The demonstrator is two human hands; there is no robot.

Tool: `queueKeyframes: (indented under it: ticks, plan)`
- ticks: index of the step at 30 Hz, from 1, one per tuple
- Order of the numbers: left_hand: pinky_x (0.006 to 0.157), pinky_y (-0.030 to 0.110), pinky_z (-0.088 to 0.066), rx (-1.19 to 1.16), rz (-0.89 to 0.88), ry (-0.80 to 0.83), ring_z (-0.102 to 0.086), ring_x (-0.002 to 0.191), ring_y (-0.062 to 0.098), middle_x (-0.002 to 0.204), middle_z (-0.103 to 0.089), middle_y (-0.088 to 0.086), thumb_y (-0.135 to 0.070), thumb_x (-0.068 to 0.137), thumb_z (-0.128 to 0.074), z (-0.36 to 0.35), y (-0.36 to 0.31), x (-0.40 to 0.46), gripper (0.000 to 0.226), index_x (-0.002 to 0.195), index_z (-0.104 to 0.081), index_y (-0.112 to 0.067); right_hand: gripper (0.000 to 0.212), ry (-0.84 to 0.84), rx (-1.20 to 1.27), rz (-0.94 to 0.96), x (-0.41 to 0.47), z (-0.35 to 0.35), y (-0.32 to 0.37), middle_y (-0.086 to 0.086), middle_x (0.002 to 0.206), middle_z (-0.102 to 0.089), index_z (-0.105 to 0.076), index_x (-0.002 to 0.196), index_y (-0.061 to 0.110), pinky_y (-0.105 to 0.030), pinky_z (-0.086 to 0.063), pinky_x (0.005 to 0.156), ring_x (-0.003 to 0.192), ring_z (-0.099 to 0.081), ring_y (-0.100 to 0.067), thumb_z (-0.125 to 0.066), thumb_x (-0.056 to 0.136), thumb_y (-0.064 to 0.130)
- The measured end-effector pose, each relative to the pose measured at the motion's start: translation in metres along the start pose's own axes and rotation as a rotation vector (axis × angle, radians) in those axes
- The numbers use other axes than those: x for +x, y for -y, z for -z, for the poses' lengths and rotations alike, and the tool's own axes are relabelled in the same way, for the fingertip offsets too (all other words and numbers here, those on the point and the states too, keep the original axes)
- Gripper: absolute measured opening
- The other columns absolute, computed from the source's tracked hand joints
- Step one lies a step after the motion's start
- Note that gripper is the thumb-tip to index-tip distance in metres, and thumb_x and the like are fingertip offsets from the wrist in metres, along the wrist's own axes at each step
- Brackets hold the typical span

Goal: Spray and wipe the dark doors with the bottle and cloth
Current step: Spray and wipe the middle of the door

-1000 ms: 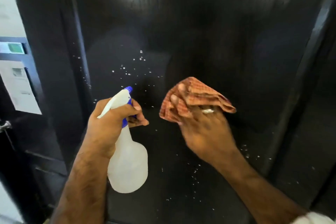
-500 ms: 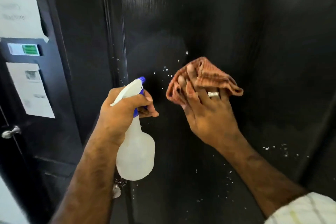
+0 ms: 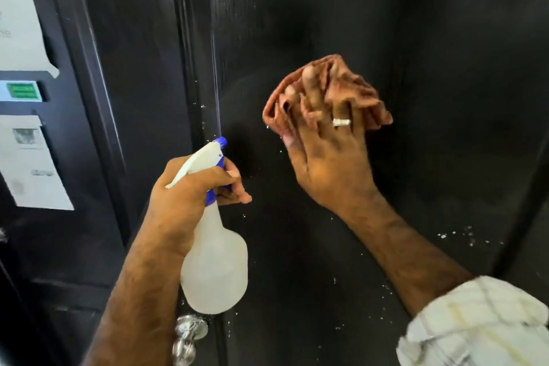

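Orange cloth [image 3: 326, 92], pressed under the right hand [image 3: 329, 163], has climbed the dark door [image 3: 430, 98] while the left hand [image 3: 190, 187] now squeezes the bottle [image 3: 214, 261], wetting fresh panel above.

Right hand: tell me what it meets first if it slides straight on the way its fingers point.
Only more dark door: the right hand, pressing the cloth, points up the panel, which looks free there.
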State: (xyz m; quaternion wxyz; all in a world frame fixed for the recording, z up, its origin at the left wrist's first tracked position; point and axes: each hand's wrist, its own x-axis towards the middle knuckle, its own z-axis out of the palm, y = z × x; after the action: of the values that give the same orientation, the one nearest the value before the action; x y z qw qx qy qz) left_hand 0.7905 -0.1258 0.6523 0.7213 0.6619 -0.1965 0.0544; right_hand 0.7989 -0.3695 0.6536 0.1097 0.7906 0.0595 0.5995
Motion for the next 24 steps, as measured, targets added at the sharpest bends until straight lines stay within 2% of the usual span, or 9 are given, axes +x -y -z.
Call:
queueKeyframes:
  ticks: [2, 5, 7, 11, 15, 17, 20, 21, 24]
  plan:
    - [0.082, 0.047, -0.064, -0.003, 0.004, 0.002, -0.077, 0.073, 0.033, 0.076, -0.075, 0.015, -0.002, 0.095, -0.065, 0.001, 0.000, 0.000, 0.014, 0.088, -0.075, -0.007, 0.061, 0.065, 0.007, 0.113, -0.035, 0.004, -0.004, -0.010, 0.176, -0.027, -0.036, 0.167, 0.019, -0.057, -0.025, 0.126, 0.158, -0.035, -0.041, -0.050, 0.112, 0.043]
    - [0.082, 0.047, -0.065, 0.010, -0.014, 0.024, -0.077, 0.074, 0.036, 0.075, -0.074, 0.019, 0.000, 0.095, -0.064, 0.006, -0.001, 0.001, 0.017, 0.085, -0.076, -0.006, 0.056, 0.052, -0.020, 0.207, -0.059, 0.016, -0.035, -0.012, 0.170, -0.040, -0.047, 0.162, 0.018, -0.064, -0.044, 0.112, 0.146, -0.052, -0.044, -0.062, 0.109, 0.034]
    - [0.083, 0.048, -0.065, 0.023, -0.009, 0.024, -0.077, 0.074, 0.036, 0.075, -0.074, 0.018, 0.001, 0.095, -0.064, 0.007, 0.002, 0.002, 0.016, 0.087, -0.075, -0.006, 0.059, -0.035, -0.051, 0.079, -0.039, 0.024, -0.057, -0.018, 0.169, -0.039, -0.045, 0.163, 0.015, -0.069, -0.038, 0.116, 0.153, -0.041, -0.047, -0.063, 0.110, 0.036]
    - [0.084, 0.050, -0.065, 0.031, 0.002, -0.008, -0.077, 0.074, 0.036, 0.075, -0.074, 0.017, 0.001, 0.094, -0.064, 0.000, 0.010, 0.000, 0.013, 0.088, -0.075, -0.005, 0.063, -0.092, -0.045, -0.158, 0.039, 0.024, -0.056, -0.026, 0.175, -0.019, -0.024, 0.170, 0.019, -0.068, -0.009, 0.130, 0.161, -0.015, -0.054, -0.039, 0.116, 0.048]
    - [0.088, 0.059, -0.063, 0.009, 0.048, -0.122, -0.077, 0.074, 0.035, 0.081, -0.075, 0.016, -0.002, 0.091, -0.069, 0.002, 0.014, -0.005, 0.016, 0.107, -0.071, -0.002, 0.061, -0.058, -0.007, 0.045, 0.057, 0.006, 0.003, -0.018, 0.175, -0.026, -0.034, 0.168, 0.016, -0.063, -0.014, 0.131, 0.162, -0.021, -0.047, -0.040, 0.114, 0.044]
    - [0.088, 0.060, -0.062, -0.001, 0.050, -0.164, -0.074, 0.068, 0.033, 0.076, -0.074, 0.014, -0.001, 0.090, -0.069, -0.003, 0.011, -0.009, 0.017, 0.102, -0.073, -0.012, 0.060, 0.018, 0.022, 0.147, 0.019, 0.000, 0.010, -0.012, 0.175, -0.029, -0.036, 0.168, 0.019, -0.058, -0.024, 0.128, 0.159, -0.031, -0.042, -0.045, 0.114, 0.042]
    - [0.085, 0.064, -0.062, 0.018, 0.025, -0.208, -0.067, 0.058, 0.034, 0.067, -0.067, 0.017, -0.004, 0.091, -0.071, 0.006, 0.005, -0.020, 0.009, 0.091, -0.073, -0.013, 0.058, -0.066, 0.020, 0.127, -0.012, 0.003, -0.006, -0.008, 0.169, -0.042, -0.046, 0.163, 0.021, -0.055, -0.037, 0.117, 0.148, -0.050, -0.039, -0.058, 0.110, 0.041]
    - [0.085, 0.064, -0.062, 0.009, 0.008, -0.221, -0.066, 0.059, 0.035, 0.067, -0.066, 0.019, -0.007, 0.090, -0.072, 0.012, 0.004, -0.023, 0.003, 0.091, -0.074, -0.009, 0.058, -0.105, 0.012, 0.085, -0.010, 0.006, -0.015, -0.009, 0.170, -0.041, -0.047, 0.162, 0.020, -0.057, -0.037, 0.119, 0.151, -0.047, -0.040, -0.060, 0.110, 0.041]
    - [0.089, 0.062, -0.062, 0.017, -0.046, -0.250, -0.075, 0.073, 0.040, 0.078, -0.071, 0.023, -0.010, 0.090, -0.073, 0.025, 0.006, -0.031, 0.019, 0.101, -0.069, 0.006, 0.061, -0.087, -0.008, -0.104, 0.015, 0.013, -0.025, -0.013, 0.177, -0.023, -0.034, 0.168, 0.021, -0.061, -0.018, 0.130, 0.162, -0.023, -0.044, -0.045, 0.114, 0.047]
